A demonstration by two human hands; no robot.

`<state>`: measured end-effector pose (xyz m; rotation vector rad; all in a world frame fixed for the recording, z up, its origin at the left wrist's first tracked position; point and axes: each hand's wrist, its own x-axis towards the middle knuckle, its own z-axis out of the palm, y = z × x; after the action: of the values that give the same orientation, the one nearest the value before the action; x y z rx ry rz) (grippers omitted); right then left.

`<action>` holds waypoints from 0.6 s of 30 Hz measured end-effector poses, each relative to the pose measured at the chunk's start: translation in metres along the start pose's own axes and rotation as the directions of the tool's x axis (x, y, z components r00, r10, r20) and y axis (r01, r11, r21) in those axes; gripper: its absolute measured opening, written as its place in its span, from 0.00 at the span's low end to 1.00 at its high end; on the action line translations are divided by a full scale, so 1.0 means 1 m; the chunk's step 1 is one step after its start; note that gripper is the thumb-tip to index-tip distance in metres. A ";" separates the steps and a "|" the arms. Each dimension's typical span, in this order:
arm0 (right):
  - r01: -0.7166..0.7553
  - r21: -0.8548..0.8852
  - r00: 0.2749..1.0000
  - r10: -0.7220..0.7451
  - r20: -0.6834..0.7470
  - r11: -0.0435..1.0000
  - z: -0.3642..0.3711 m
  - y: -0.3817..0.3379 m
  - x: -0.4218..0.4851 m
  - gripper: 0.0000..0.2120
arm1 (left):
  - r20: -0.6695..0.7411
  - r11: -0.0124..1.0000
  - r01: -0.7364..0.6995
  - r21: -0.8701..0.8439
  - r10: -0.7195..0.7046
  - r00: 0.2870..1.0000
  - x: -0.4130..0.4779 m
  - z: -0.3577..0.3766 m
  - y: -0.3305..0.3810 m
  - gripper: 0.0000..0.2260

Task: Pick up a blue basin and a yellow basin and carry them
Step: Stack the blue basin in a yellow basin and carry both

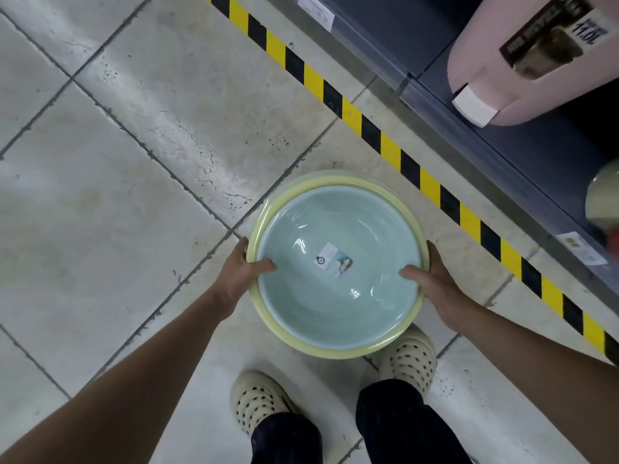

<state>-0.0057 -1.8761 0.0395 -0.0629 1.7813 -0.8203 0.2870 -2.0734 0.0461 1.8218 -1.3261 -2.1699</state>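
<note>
Fingers (242, 246) of left hand (239, 276) and right hand (435, 286) clamped on opposite rims, thumbs inside: blue basin (335, 296) nested in yellow basin (338, 183), held above tiled floor (134, 162), over cream clogs (258, 396), near hazard tape (368, 128).

— What is underfoot?
— Large pale grey stone-look floor tiles (100, 195) with dark grout lines, pitted and cracked in places. A soft glare of light lies across one.
— And on the right?
— A strip of yellow-and-black striped hazard tape (370, 130) runs along the floor, just beside a dark grey shelf unit (522, 169). A pale pink plastic bin (495, 75) stands on it, and a white paper price label (316, 11) sits on its front edge.
</note>
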 end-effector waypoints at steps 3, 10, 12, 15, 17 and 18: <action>-0.013 -0.001 1.000 0.013 0.024 1.000 -0.003 0.005 0.001 0.55 | -0.015 0.999 -0.037 -0.028 0.037 0.999 -0.001 0.003 -0.006 0.32; 0.023 0.073 0.999 -0.021 -0.034 0.997 0.005 0.013 0.003 0.57 | -0.060 0.996 -0.042 -0.084 0.037 0.998 0.004 0.003 -0.014 0.42; 0.044 0.071 0.998 -0.040 -0.053 0.997 0.005 0.014 0.004 0.55 | -0.054 0.997 -0.053 -0.046 0.051 0.997 0.005 0.002 -0.013 0.38; 0.048 0.057 0.998 -0.045 -0.054 0.997 0.004 0.013 0.001 0.53 | -0.058 0.998 -0.053 -0.021 0.052 0.997 0.002 0.001 -0.010 0.32; 0.043 0.053 0.998 -0.040 -0.052 0.998 0.005 0.009 -0.002 0.53 | -0.060 0.999 -0.034 -0.037 0.032 0.998 -0.004 -0.001 -0.010 0.30; 0.041 0.060 0.998 -0.038 -0.047 0.997 0.005 0.008 -0.004 0.52 | -0.067 0.998 -0.027 -0.050 0.024 0.997 -0.009 -0.002 -0.009 0.30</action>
<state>0.0026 -1.8707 0.0373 -0.0395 1.8011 -0.9106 0.2958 -2.0638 0.0482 1.8315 -1.2625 -2.0908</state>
